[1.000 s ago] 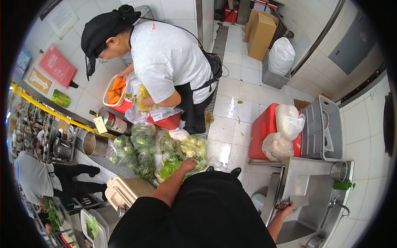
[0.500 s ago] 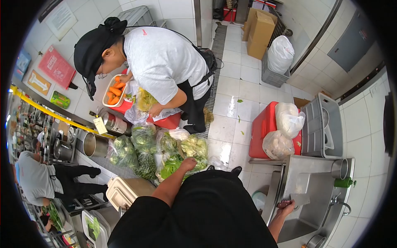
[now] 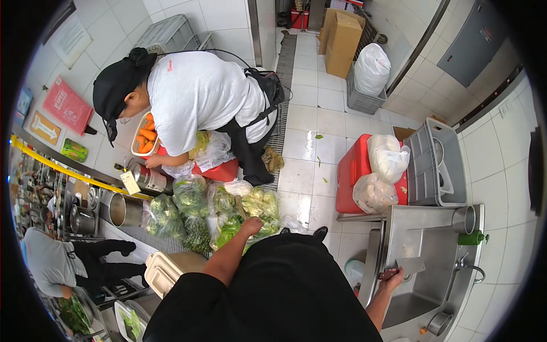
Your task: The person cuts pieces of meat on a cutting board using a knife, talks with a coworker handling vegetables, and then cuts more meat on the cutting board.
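Observation:
My left hand [image 3: 251, 226] is closed over the leafy greens [image 3: 229, 229] on the floor; what it grips, if anything, I cannot make out. Around it lie bags of cauliflower-like vegetables [image 3: 262, 204] and other green vegetables [image 3: 191, 196]. In my right hand [image 3: 391, 281] is a cleaver [image 3: 411, 265], its wide blade flat above the steel sink [image 3: 424, 239]. A co-worker in a grey shirt [image 3: 199, 91] bends over a basket of carrots [image 3: 147, 134] and a plastic bag of yellowish vegetables [image 3: 212, 146] on a red cooler [image 3: 219, 172].
Right of centre stands a red cooler [image 3: 346, 175] with two filled bags on it, beside a grey crate [image 3: 419, 165]. Cardboard boxes [image 3: 345, 43] stand farther back. A beige lidded bin [image 3: 165, 268] is at my left, with another person [image 3: 48, 259] beyond it.
The co-worker has leaned farther left, and one hand has moved from the yellowish vegetables to below the carrot basket. My view has shifted slightly. Both my hands keep nearly the same pose.

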`<state>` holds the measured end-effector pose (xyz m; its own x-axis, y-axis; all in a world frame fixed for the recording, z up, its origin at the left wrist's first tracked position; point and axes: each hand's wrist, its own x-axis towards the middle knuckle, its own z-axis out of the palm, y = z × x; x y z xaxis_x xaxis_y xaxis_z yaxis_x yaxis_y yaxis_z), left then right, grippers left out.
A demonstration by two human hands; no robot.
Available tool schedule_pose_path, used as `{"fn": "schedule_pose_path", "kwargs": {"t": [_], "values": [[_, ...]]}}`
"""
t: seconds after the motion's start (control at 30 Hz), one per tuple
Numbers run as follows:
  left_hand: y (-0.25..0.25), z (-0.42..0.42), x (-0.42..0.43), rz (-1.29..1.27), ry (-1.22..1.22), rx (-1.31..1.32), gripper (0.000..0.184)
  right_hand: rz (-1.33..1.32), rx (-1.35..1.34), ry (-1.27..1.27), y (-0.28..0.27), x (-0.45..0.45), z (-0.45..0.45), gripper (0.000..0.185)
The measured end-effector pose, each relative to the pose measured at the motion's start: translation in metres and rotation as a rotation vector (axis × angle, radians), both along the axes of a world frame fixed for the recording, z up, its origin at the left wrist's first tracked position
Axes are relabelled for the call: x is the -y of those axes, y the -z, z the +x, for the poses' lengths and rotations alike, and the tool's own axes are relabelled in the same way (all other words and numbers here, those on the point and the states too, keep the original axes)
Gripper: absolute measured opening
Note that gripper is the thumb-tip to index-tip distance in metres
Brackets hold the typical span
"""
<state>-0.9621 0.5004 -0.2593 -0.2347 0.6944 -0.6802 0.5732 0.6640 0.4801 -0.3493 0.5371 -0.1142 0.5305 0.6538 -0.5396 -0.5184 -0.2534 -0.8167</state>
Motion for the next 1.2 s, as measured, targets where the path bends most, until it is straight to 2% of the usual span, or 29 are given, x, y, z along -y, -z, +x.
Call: {"fn": "schedule_pose_path", "kwargs": {"t": [0.1, 0.3, 0.53, 0.7, 0.8, 0.97, 1.0, 1.03, 1.07, 1.1, 1.17, 1.2], "values": [[0.004, 0.0, 0.002, 0.001, 0.027, -0.015, 0.041, -0.005, 0.069, 0.115, 0.006, -0.005, -0.001, 0.034], [-0.004, 0.003, 0.005, 0.006, 0.008, -0.05, 0.042, 0.019, 0.019, 0.054, 0.031, -0.002, 0.024, 0.032], [0.0, 0.0, 0.006, -0.017, 0.0, -0.008, 0.042, -0.047, 0.003, 0.132, -0.011, -0.009, -0.016, 0.037], [-0.008, 0.0, 0.004, -0.084, 0.028, 0.012, 0.042, -0.017, 0.014, 0.075, -0.006, -0.006, -0.009, 0.035], [-0.004, 0.002, 0.013, 0.039, 0.043, -0.094, 0.04, -0.008, 0.009, 0.096, 0.0, -0.01, -0.008, 0.036], [0.018, -0.009, 0.043, 0.049, -0.015, -0.026, 0.04, -0.034, 0.021, 0.045, -0.004, -0.008, -0.006, 0.035], [0.046, -0.016, 0.056, 0.182, 0.096, -0.098, 0.04, -0.036, 0.04, 0.075, -0.008, -0.01, -0.014, 0.034], [0.02, -0.007, 0.057, 0.315, 0.204, -0.17, 0.04, -0.038, 0.062, 0.104, -0.011, -0.011, -0.013, 0.033], [-0.007, 0.001, 0.06, 0.047, -0.054, -0.002, 0.039, -0.022, 0.042, 0.03, 0.001, -0.01, -0.001, 0.032], [-0.008, 0.01, 0.066, 0.056, -0.065, 0.002, 0.039, -0.013, 0.047, 0.019, -0.001, -0.011, 0.0, 0.032], [0.011, 0.021, 0.096, 0.075, -0.162, -0.068, 0.038, -0.012, 0.015, -0.014, -0.014, -0.005, -0.009, 0.033], [0.077, 0.016, 0.118, 0.187, -0.009, -0.15, 0.038, 0.033, -0.036, -0.013, 0.017, -0.006, 0.013, 0.031]]}}
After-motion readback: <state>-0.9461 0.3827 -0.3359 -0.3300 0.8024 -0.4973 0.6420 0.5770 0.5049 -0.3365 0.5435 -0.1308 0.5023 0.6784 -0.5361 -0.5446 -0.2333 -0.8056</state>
